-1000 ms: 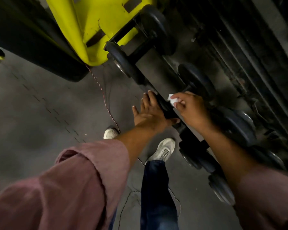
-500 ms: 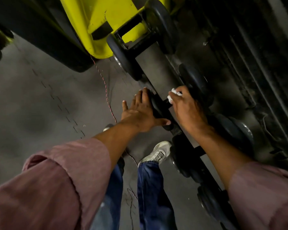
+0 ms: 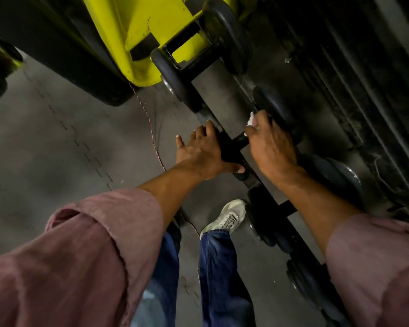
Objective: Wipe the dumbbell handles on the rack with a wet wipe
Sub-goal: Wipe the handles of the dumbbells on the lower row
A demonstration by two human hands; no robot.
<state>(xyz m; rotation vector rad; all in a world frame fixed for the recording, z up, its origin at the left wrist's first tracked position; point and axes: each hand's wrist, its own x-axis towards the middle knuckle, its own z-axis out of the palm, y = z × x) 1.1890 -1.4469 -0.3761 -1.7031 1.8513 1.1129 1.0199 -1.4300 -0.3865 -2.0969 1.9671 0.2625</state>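
Note:
A black dumbbell lies across the grey rack shelf (image 3: 222,95), its handle (image 3: 240,139) showing between my two hands. My left hand (image 3: 203,152) rests flat on the dumbbell's near head (image 3: 228,149), fingers straight and thumb spread below it. My right hand (image 3: 272,147) curls round the handle with a white wet wipe (image 3: 252,120) bunched under the fingers, close to the far head (image 3: 276,107). Most of the wipe is hidden by the hand.
More black dumbbells sit on the same shelf, one above (image 3: 198,60) and others below (image 3: 286,207). A yellow frame (image 3: 137,31) stands at the top left. A red cord (image 3: 151,133) runs over the grey floor by my white shoe (image 3: 227,218).
My right hand has slid with the wipe along the handle toward the far head. My left hand stays on the near head.

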